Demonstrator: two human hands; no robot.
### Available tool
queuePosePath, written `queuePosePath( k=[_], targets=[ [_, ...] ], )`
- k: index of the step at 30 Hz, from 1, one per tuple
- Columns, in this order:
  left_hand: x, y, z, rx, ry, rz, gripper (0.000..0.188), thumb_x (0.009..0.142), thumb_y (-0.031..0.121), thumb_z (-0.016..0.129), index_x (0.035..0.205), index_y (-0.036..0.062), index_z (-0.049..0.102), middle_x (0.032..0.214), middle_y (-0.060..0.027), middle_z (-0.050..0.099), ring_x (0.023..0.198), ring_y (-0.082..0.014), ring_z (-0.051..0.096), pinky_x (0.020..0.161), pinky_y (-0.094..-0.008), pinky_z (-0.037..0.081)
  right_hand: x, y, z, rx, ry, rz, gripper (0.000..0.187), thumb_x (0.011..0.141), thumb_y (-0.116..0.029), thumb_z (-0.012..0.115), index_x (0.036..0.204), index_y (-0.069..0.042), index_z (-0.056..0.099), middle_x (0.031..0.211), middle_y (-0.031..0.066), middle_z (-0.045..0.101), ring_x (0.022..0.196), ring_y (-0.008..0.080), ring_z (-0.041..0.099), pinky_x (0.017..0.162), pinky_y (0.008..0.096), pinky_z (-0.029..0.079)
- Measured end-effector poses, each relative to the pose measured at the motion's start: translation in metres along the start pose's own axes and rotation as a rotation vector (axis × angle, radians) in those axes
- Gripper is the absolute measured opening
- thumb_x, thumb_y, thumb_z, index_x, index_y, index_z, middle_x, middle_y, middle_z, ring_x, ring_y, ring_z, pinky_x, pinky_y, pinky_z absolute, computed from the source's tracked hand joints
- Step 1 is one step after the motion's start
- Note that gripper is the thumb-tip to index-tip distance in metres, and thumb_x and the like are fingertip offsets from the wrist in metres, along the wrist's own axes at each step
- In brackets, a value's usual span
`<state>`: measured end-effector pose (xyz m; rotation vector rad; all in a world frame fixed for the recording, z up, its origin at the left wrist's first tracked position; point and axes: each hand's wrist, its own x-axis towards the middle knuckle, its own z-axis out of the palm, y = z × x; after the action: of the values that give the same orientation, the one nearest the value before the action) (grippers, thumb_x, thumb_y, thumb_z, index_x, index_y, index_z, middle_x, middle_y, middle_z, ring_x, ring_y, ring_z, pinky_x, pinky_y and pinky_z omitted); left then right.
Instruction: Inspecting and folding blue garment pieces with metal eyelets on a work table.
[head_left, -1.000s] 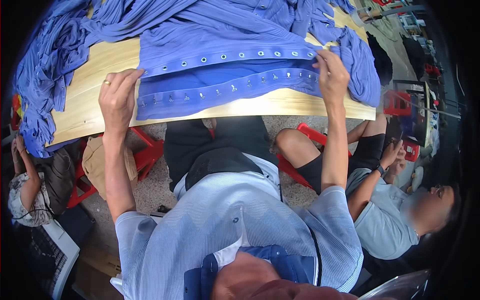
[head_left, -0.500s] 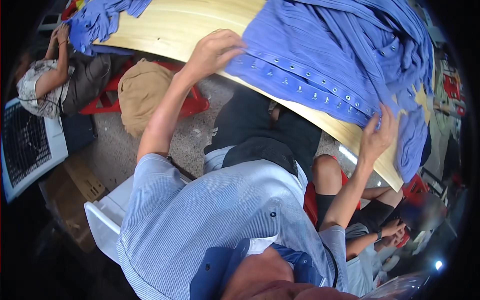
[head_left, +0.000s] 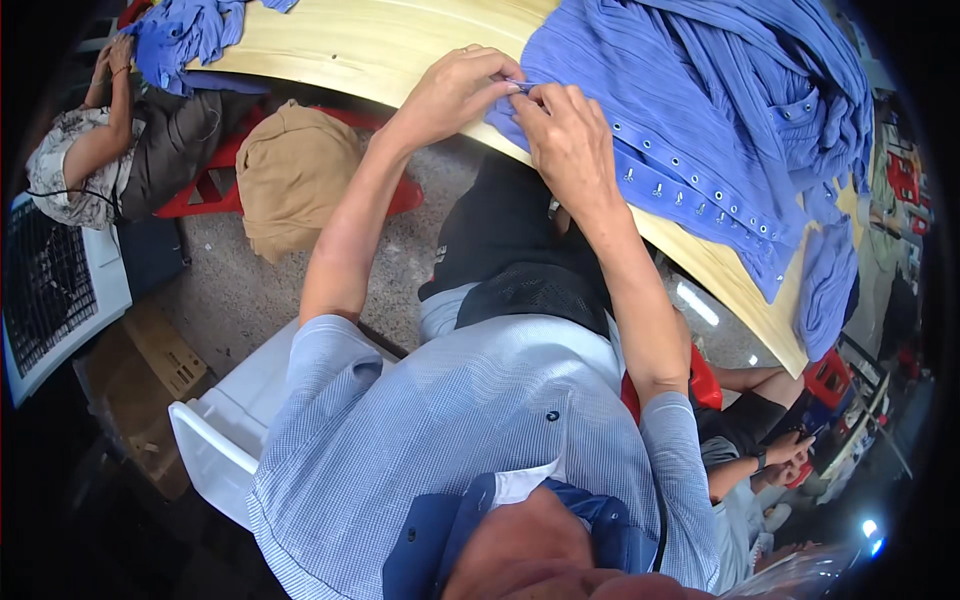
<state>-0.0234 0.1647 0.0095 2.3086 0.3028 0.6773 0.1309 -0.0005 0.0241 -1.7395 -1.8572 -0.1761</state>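
Note:
A blue crinkled garment lies spread on the wooden table in front of me. Two edge strips run along its near side, one with a row of metal eyelets, the other with a row of metal hooks. At the garment's left end, my left hand pinches the edge between thumb and fingers. Close against it, my right hand pinches the same edge, its fingers bent. The bit of cloth between the fingertips is mostly hidden.
More blue cloth lies on the light wooden table, at the far left and the right edge. Brown cloth covers a red stool. A white plastic bin stands beside me. Other people sit at left and lower right.
My right hand has left the garment's right end and come over to the left, beside my left hand. The left hand has shifted slightly right and now pinches the edge.

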Motion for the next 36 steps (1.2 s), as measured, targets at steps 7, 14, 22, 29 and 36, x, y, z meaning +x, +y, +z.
queuePosePath(
  k=[7, 14, 22, 29, 36],
  targets=[
    [0.000, 0.001, 0.001, -0.045, -0.023, -0.091, 0.017, 0.103, 0.009, 0.074, 0.118, 0.0003, 0.077, 0.106, -0.0114, 0.076, 0.101, -0.0273, 0.070, 0.091, -0.0397, 0.056, 0.006, 0.016, 0.011, 0.300, 0.178, 0.143, 0.010, 0.087, -0.008, 0.088, 0.094, -0.006, 0.082, 0.092, 0.0094, 0.081, 0.084, 0.0314, 0.076, 0.075, 0.0419, 0.061],
    [-0.001, 0.003, -0.001, 0.020, -0.011, 0.047, 0.015, 0.101, 0.005, 0.075, 0.115, 0.0020, 0.078, 0.103, -0.0101, 0.076, 0.100, -0.0283, 0.070, 0.091, -0.0401, 0.055, 0.005, 0.013, 0.012, 0.234, 0.224, 0.116, 0.011, 0.086, -0.007, 0.087, 0.096, -0.006, 0.081, 0.092, 0.0077, 0.079, 0.084, 0.0299, 0.074, 0.075, 0.0415, 0.061],
    [0.000, 0.003, -0.003, 0.030, 0.003, 0.106, 0.014, 0.097, 0.001, 0.076, 0.110, 0.0029, 0.079, 0.102, -0.0090, 0.078, 0.099, -0.0282, 0.071, 0.089, -0.0398, 0.056, 0.007, 0.016, 0.009, 0.030, 0.340, -0.042, 0.013, 0.083, -0.008, 0.087, 0.091, -0.012, 0.078, 0.086, -0.0018, 0.073, 0.082, 0.0198, 0.067, 0.076, 0.0367, 0.046],
    [-0.003, 0.004, -0.003, 0.024, 0.039, 0.027, 0.013, 0.097, 0.002, 0.078, 0.110, 0.0019, 0.079, 0.098, -0.0098, 0.076, 0.096, -0.0272, 0.069, 0.087, -0.0388, 0.055, 0.007, 0.017, 0.012, 0.138, 0.274, -0.082, 0.011, 0.085, -0.008, 0.085, 0.092, -0.011, 0.078, 0.084, -0.0012, 0.071, 0.080, 0.0204, 0.065, 0.076, 0.0379, 0.045],
    [-0.002, 0.004, -0.002, 0.065, 0.029, 0.058, 0.014, 0.097, 0.001, 0.077, 0.110, 0.0027, 0.079, 0.100, -0.0087, 0.078, 0.097, -0.0267, 0.070, 0.088, -0.0388, 0.055, 0.007, 0.017, 0.014, 0.154, 0.292, 0.053, 0.011, 0.085, -0.011, 0.088, 0.090, -0.010, 0.079, 0.085, 0.0010, 0.075, 0.082, 0.0219, 0.069, 0.079, 0.0388, 0.046]
  ],
)
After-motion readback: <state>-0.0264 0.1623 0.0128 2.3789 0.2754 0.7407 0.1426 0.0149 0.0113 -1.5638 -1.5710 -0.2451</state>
